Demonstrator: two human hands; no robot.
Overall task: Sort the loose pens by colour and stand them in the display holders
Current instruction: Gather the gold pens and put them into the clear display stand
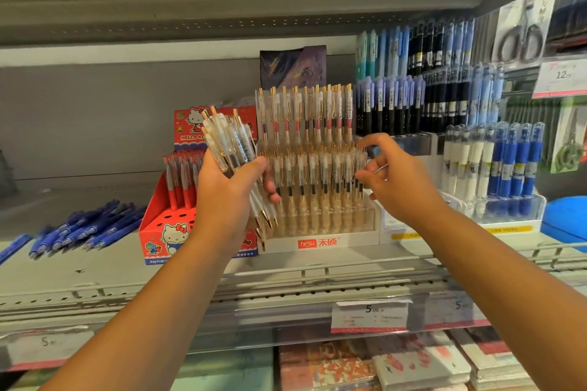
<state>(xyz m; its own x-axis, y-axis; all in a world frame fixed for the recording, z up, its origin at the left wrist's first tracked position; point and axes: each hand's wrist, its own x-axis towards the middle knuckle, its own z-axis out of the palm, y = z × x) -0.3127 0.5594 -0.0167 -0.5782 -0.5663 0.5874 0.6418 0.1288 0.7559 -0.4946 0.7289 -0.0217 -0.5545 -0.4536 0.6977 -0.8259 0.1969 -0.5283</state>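
Store shelf [95, 263], frame centre: a tiered display holder [320, 243] stands filled with pens. The left hand [225, 197], centre-left, curls its fingers [273, 194] round a bundle of clear pens [228, 143]. The right hand [400, 181] has its fingers [378, 140] spread at the holder's right end.

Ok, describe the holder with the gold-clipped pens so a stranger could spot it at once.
On the shelf, look between the left hand, gripping a bundle of pens, and the right hand: a stepped clear holder on a white base. Unlike the red cartoon-cat box on its left, it carries clear pens with gold clips.
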